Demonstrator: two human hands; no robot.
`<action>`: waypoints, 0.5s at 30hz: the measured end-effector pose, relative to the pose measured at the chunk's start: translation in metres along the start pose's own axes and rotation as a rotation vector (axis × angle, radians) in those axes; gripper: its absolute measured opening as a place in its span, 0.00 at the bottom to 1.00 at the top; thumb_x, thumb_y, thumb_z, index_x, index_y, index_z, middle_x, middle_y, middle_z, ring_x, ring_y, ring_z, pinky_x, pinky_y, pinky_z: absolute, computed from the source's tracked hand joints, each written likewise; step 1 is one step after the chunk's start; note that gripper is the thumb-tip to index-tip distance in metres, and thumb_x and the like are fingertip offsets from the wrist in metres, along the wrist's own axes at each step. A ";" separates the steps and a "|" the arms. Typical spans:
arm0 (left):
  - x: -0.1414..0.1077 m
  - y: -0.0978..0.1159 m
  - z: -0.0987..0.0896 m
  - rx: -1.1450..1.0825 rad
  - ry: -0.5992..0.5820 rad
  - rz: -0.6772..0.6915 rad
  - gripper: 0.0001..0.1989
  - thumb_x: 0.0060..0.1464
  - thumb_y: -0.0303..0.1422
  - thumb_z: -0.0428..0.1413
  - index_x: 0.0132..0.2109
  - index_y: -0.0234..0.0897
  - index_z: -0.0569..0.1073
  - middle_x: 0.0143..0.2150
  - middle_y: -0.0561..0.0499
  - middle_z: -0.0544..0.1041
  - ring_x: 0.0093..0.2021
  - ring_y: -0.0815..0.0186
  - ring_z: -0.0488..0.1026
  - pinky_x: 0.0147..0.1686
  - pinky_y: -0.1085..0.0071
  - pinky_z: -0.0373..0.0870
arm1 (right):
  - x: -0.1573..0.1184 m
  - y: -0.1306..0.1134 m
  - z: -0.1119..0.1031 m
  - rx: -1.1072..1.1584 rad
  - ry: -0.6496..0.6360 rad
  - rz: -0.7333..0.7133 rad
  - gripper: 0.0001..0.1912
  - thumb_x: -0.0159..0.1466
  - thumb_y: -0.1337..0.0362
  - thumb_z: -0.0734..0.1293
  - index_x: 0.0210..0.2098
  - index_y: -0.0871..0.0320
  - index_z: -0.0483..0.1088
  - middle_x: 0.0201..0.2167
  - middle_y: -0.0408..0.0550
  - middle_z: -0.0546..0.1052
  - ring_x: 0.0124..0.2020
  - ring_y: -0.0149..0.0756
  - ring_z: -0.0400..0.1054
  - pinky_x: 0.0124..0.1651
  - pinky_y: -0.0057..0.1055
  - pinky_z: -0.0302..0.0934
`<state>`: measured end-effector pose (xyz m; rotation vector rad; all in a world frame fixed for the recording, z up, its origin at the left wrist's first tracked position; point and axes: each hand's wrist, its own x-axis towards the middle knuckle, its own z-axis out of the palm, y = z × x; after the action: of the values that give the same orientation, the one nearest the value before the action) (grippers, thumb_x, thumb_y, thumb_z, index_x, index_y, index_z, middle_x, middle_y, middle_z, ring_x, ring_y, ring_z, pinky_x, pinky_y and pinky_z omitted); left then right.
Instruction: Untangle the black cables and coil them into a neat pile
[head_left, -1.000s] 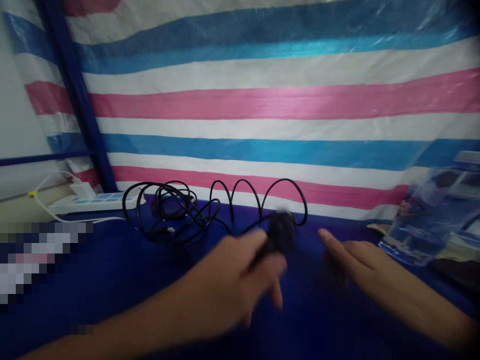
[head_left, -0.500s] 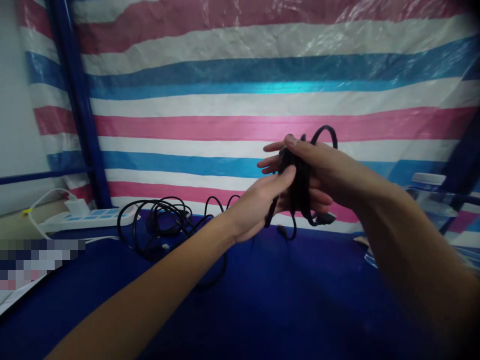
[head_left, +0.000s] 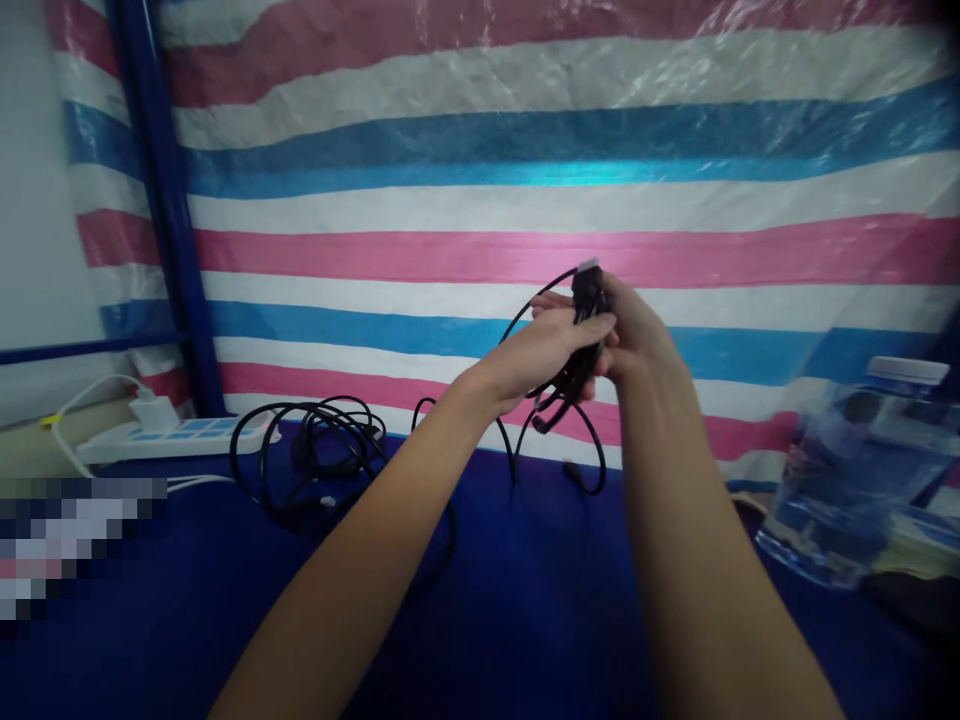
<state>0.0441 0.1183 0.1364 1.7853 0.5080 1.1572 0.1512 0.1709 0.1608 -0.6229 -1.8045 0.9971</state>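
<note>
A bundled black cable (head_left: pixel 576 372) is held up above the blue surface, between both hands. My left hand (head_left: pixel 536 350) grips it from the left, with the thumb laid across the bundle. Around its right side my right hand (head_left: pixel 626 325) is closed, partly hidden behind the cable. A plug with a pale end (head_left: pixel 588 268) points up from the top of the bundle. Loose lengths hang below, one ending in a small black connector (head_left: pixel 574 475). More black cable (head_left: pixel 277 410) lies in loose coils on the surface to the left of my hands.
A white power strip (head_left: pixel 180 438) with a white charger (head_left: pixel 154 408) plugged in stands at the back left. A large clear bottle (head_left: pixel 847 480) is on the right. Behind the blue surface (head_left: pixel 525 600) hangs a striped plastic sheet (head_left: pixel 450 230); a blue post (head_left: pixel 161 200) rises at left.
My right hand has turned and shifted left, closing round the bundle. The pale-ended plug now shows on top. My right forearm has swung inward, uncovering the bottle.
</note>
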 end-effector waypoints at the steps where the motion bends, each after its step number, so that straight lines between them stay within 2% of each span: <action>1: -0.001 -0.001 -0.003 0.022 -0.028 -0.023 0.12 0.60 0.37 0.46 0.33 0.32 0.64 0.24 0.51 0.69 0.21 0.71 0.69 0.24 0.74 0.68 | 0.004 0.002 0.005 0.076 -0.019 0.001 0.27 0.64 0.46 0.48 0.24 0.58 0.63 0.14 0.43 0.67 0.19 0.31 0.65 0.29 0.28 0.65; 3: -0.004 -0.001 -0.009 -0.016 -0.019 -0.056 0.14 0.60 0.37 0.45 0.34 0.30 0.66 0.26 0.48 0.72 0.26 0.68 0.72 0.31 0.71 0.71 | 0.006 0.001 0.014 0.226 -0.094 0.010 0.25 0.64 0.46 0.51 0.29 0.59 0.66 0.14 0.41 0.66 0.16 0.28 0.63 0.26 0.25 0.63; 4: -0.005 0.000 -0.012 -0.052 0.009 -0.051 0.15 0.61 0.38 0.44 0.34 0.29 0.67 0.26 0.47 0.73 0.28 0.68 0.73 0.34 0.71 0.71 | 0.003 -0.001 0.017 0.272 -0.144 0.014 0.25 0.65 0.46 0.51 0.30 0.59 0.67 0.11 0.38 0.62 0.12 0.26 0.58 0.21 0.22 0.60; 7: -0.010 0.010 -0.017 -0.095 0.051 -0.021 0.16 0.61 0.38 0.44 0.33 0.29 0.67 0.27 0.49 0.72 0.29 0.68 0.73 0.35 0.71 0.71 | -0.011 -0.013 0.021 0.223 -0.273 0.003 0.25 0.65 0.46 0.51 0.26 0.58 0.64 0.06 0.32 0.50 0.06 0.23 0.47 0.11 0.21 0.46; 8: -0.011 0.015 -0.018 -0.079 0.047 -0.016 0.15 0.61 0.37 0.44 0.33 0.29 0.67 0.26 0.50 0.71 0.26 0.69 0.72 0.33 0.72 0.70 | -0.015 -0.016 0.021 0.179 -0.302 -0.022 0.25 0.66 0.47 0.51 0.24 0.58 0.61 0.06 0.32 0.50 0.06 0.23 0.49 0.12 0.21 0.47; 10: -0.013 0.023 -0.018 -0.035 0.043 0.003 0.13 0.61 0.35 0.45 0.32 0.30 0.66 0.22 0.55 0.67 0.21 0.73 0.68 0.26 0.75 0.67 | -0.020 -0.022 0.019 0.073 -0.337 -0.084 0.25 0.67 0.49 0.50 0.21 0.58 0.58 0.09 0.35 0.59 0.12 0.24 0.59 0.19 0.21 0.57; 12: -0.014 0.031 -0.016 -0.014 0.108 0.067 0.12 0.61 0.32 0.44 0.31 0.31 0.64 0.19 0.58 0.60 0.16 0.77 0.61 0.21 0.79 0.61 | -0.019 -0.025 0.017 -0.046 -0.283 -0.142 0.28 0.67 0.46 0.48 0.20 0.58 0.59 0.14 0.40 0.67 0.17 0.27 0.65 0.27 0.25 0.63; 13: -0.014 0.034 -0.016 -0.011 0.158 0.125 0.12 0.61 0.31 0.43 0.30 0.32 0.63 0.19 0.59 0.58 0.15 0.78 0.58 0.19 0.80 0.58 | -0.016 -0.025 0.015 -0.115 -0.197 -0.158 0.30 0.65 0.44 0.47 0.21 0.59 0.61 0.16 0.43 0.69 0.19 0.28 0.66 0.28 0.27 0.64; 15: -0.015 0.041 -0.016 -0.011 0.261 0.281 0.12 0.61 0.31 0.42 0.30 0.33 0.62 0.19 0.59 0.56 0.14 0.78 0.56 0.18 0.80 0.54 | -0.011 -0.024 0.012 -0.252 0.072 -0.178 0.33 0.63 0.40 0.47 0.20 0.59 0.63 0.16 0.46 0.69 0.17 0.29 0.65 0.23 0.27 0.61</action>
<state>0.0179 0.0951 0.1662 1.7437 0.4076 1.5981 0.1454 0.1448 0.1732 -0.6295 -1.8996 0.6267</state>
